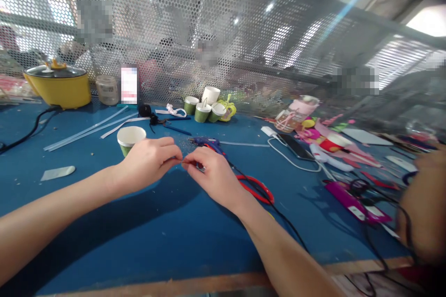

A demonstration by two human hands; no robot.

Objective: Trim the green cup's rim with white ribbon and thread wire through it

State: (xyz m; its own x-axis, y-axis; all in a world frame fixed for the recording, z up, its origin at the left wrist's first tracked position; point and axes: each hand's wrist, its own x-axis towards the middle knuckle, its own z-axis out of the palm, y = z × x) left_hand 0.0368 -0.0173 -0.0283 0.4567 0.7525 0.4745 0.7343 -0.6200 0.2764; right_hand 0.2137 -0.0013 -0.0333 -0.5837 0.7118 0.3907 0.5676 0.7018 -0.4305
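Above the middle of the blue table, my left hand (153,160) and my right hand (212,171) meet fingertip to fingertip. Both are closed in a pinch, and whatever lies between the fingers is too small to make out. A green and white paper cup (131,136) stands just behind my left hand and is partly hidden by it. Behind my right hand lies a blue glue gun (208,142), its black cord passing under my wrist. A red ring-shaped loop (259,189) rests beside my right wrist, partly covered.
Pliers (170,125), clear glue sticks (90,127) and small green cups (202,112) lie farther back. A yellow electric pot (59,86) stands at left. Right are a phone (295,146), a purple power strip (357,202) and another person's arm (425,204). Metal mesh (244,55) closes the back.
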